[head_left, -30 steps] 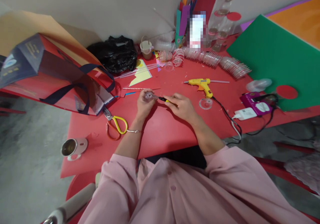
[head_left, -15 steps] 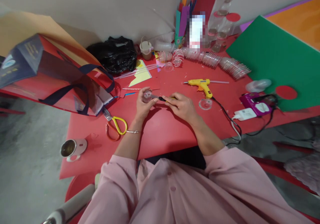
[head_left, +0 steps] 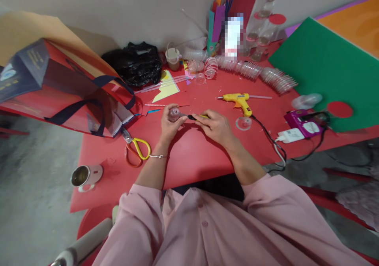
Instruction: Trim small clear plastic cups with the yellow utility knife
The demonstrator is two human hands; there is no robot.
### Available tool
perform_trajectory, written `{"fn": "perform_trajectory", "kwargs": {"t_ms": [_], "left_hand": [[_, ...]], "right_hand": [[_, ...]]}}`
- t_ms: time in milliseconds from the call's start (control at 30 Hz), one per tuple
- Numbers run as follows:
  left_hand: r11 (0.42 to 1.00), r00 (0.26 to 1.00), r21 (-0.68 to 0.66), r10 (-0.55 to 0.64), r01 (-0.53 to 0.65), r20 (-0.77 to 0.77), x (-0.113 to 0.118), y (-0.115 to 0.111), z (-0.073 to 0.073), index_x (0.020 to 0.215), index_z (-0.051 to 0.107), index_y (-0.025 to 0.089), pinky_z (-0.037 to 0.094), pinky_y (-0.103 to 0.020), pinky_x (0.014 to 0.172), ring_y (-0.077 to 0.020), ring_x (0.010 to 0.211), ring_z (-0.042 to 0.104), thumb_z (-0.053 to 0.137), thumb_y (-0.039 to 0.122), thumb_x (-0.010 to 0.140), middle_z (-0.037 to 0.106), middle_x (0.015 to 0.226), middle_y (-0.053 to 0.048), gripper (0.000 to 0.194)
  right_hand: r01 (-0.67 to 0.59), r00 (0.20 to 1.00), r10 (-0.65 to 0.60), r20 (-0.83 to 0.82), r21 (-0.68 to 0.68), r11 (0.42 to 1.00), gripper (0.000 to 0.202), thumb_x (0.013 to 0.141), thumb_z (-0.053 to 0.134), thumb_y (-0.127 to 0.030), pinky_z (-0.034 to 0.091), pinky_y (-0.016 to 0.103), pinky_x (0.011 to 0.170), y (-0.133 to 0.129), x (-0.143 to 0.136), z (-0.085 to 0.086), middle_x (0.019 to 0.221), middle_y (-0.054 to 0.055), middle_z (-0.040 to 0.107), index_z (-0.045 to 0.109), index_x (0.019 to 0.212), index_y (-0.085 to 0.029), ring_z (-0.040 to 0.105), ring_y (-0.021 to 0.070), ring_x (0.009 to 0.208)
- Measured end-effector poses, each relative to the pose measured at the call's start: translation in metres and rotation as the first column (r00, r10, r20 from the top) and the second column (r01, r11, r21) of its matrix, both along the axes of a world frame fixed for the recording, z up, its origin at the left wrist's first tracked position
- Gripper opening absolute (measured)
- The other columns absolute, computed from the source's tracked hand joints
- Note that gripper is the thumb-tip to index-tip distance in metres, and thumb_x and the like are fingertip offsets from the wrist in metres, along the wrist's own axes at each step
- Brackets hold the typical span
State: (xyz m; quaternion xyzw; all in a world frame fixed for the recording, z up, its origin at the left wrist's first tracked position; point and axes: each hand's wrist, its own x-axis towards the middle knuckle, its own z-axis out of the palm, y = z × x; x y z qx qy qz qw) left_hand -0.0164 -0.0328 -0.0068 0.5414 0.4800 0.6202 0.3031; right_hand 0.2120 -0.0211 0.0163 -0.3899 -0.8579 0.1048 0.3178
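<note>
My left hand (head_left: 169,124) is closed round a small clear plastic cup or dome lid (head_left: 174,114) above the red table. A utility knife (head_left: 192,117), black and yellow with a thin grey blade, lies in the grip of my right hand (head_left: 216,126). Its blade points left and meets the clear plastic near my left thumb; how deep it goes I cannot tell. Right of my hands, a yellow glue gun (head_left: 241,102) lies on its side with a glue stick in its back. Just below it sits a clear round lid (head_left: 243,123).
Scissors (head_left: 137,151) and a metal mug (head_left: 87,176) are on the left. A large bag (head_left: 68,88) and a black plastic bag (head_left: 133,64) stand behind them. Stacked clear cups (head_left: 278,79) line the back. A purple power strip (head_left: 304,123) and green board (head_left: 328,76) lie right.
Almost nothing differs. Both hands keep the same hold and place; the camera view has shifted very slightly.
</note>
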Motion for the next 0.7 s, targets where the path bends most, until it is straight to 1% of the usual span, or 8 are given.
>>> {"fn": "perform_trajectory", "kwargs": {"t_ms": [233, 467, 700], "left_hand": [[1.000, 1.000, -0.010, 0.010, -0.010, -0.004, 0.0017, -0.0005, 0.0048, 0.111, 0.064, 0.024, 0.055, -0.031, 0.083, -0.0170, 0.092, 0.066, 0.092, 0.042, 0.071, 0.066, 0.113, -0.007, 0.052], [0.998, 0.997, -0.035, -0.040, 0.042, 0.060, 0.0042, -0.0017, 0.0065, 0.107, 0.064, 0.024, 0.055, -0.026, 0.072, -0.0135, 0.082, 0.064, 0.090, 0.045, 0.073, 0.066, 0.107, -0.005, 0.048], [0.994, 0.990, -0.067, -0.082, 0.089, 0.112, 0.0044, -0.0019, 0.0042, 0.105, 0.063, 0.025, 0.052, -0.022, 0.062, -0.0106, 0.074, 0.062, 0.089, 0.043, 0.075, 0.066, 0.107, -0.004, 0.044]], "right_hand": [[0.014, 1.000, -0.014, 0.003, 0.045, 0.999, 0.033, 0.105, 0.056, -0.040, 0.046, 0.030, 0.078, 0.0008, -0.0010, -0.0026, 0.102, 0.006, 0.067, 0.070, 0.135, -0.035, 0.060, 0.0175, 0.092], [-0.001, 1.000, 0.002, -0.006, 0.090, 0.996, 0.033, 0.105, 0.055, -0.036, 0.047, 0.031, 0.081, 0.0010, -0.0004, -0.0025, 0.103, 0.007, 0.068, 0.070, 0.135, -0.033, 0.060, 0.0181, 0.093], [0.007, 1.000, -0.009, 0.019, 0.085, 0.996, 0.034, 0.105, 0.055, -0.031, 0.047, 0.032, 0.081, 0.0002, 0.0002, -0.0014, 0.104, 0.007, 0.068, 0.070, 0.135, -0.034, 0.059, 0.0191, 0.094]]}}
